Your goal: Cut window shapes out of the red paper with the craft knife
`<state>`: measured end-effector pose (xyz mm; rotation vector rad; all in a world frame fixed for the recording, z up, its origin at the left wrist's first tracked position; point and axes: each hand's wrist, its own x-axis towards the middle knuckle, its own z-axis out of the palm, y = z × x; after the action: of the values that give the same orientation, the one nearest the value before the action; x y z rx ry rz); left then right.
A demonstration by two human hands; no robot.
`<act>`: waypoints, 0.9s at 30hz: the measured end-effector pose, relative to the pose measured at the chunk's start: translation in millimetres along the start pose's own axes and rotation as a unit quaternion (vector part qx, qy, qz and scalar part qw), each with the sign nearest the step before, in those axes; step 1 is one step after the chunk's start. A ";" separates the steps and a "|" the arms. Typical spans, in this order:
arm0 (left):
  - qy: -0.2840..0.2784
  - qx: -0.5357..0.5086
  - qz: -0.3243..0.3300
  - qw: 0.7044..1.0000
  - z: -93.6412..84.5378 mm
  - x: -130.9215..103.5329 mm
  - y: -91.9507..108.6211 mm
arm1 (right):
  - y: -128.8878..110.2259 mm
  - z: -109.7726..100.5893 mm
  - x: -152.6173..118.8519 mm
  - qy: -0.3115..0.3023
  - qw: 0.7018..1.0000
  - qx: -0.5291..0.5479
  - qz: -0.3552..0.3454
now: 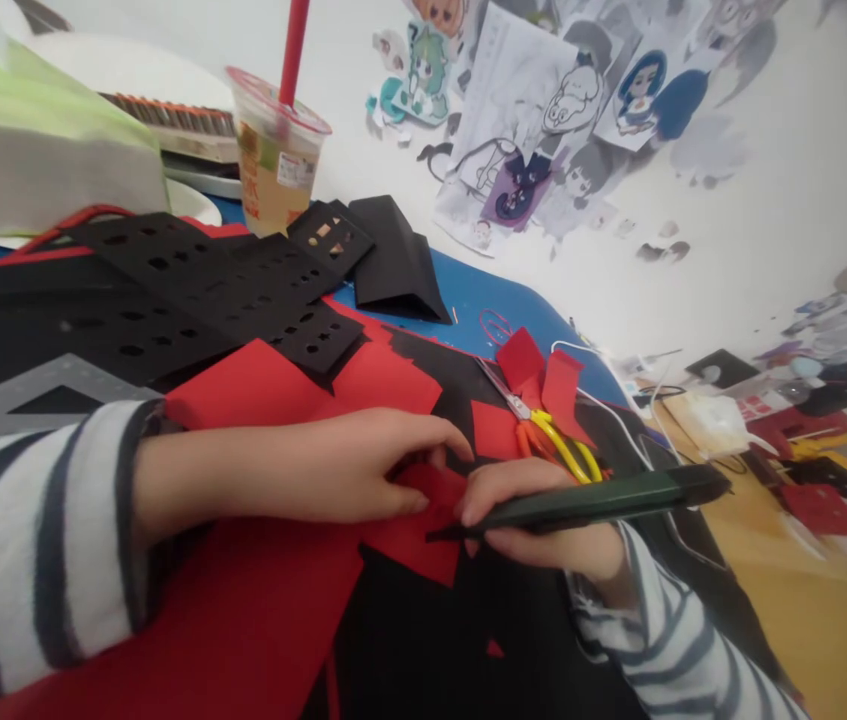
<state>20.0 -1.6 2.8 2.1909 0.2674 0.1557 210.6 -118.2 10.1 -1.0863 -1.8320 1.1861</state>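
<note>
My right hand [543,505] is closed around a long dark green tool [580,503] that looks like a craft knife. Its thin dark tip points left, over a small piece of red paper [423,550]. On that same piece, my left hand [370,465] holds the paper down with thumb and curved fingers, the thumb apart from the index finger. Beneath lies a larger red sheet [243,620] on a black surface [423,660]. Scissors [550,430] with yellow and orange handles rest just beyond my right hand, among red paper scraps [520,360].
A grey set square [48,390] lies at the left. Black cards with cut-out holes [220,280] and a folded black card [397,260] lie behind. A drink cup [277,155] with a red straw stands near the wall. A white cable [610,420] runs along the right.
</note>
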 end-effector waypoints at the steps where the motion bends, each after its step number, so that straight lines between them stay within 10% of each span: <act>1: 0.001 0.001 0.007 1.000 0.3 0.2 -0.8 | 0.0 -0.2 -0.2 -0.001 1.000 -0.004 -0.001; 27: 0.009 -0.003 -0.004 1.000 0.8 1.6 0.6 | 4.0 -3.1 -2.4 -0.014 0.999 -0.028 -0.042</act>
<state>21.8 -2.1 2.8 2.1823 0.2847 0.1728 215.4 -118.3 7.2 -1.0186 -1.9229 1.1121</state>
